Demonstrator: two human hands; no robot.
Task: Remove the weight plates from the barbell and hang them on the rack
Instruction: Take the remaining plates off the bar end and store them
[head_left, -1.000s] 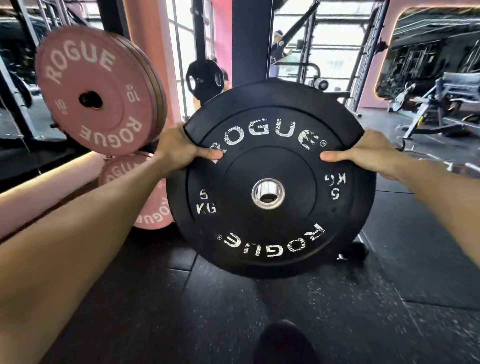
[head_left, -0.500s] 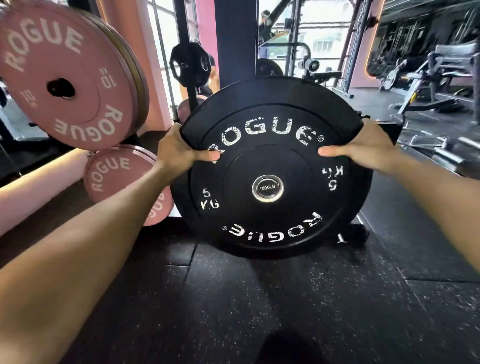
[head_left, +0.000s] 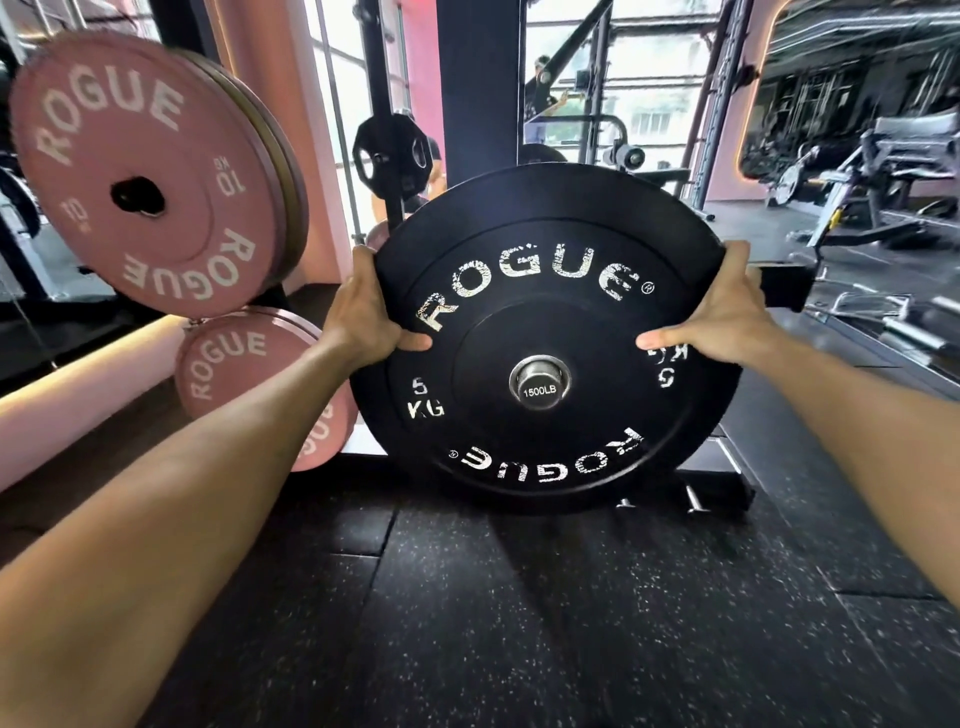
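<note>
A black 5 kg ROGUE plate (head_left: 540, 291) faces me upright at centre. A steel peg end marked 1500LB (head_left: 540, 391) shows through its centre hole. My left hand (head_left: 366, 312) grips the plate's left rim, thumb across the face. My right hand (head_left: 724, 312) holds the right rim the same way, fingers wrapped behind the edge. The black rack upright (head_left: 478, 88) rises behind the plate.
Pink 10 kg ROGUE plates (head_left: 140, 176) hang at upper left, with another pink plate (head_left: 249, 374) below them. A small black plate (head_left: 392, 156) hangs further back. The rack's base (head_left: 717, 488) lies on black rubber flooring (head_left: 519, 597). Gym machines (head_left: 857, 192) stand at right.
The plate has moved forward onto the steel peg, whose end now fills the centre hole. Both hands kept their hold on the rim.
</note>
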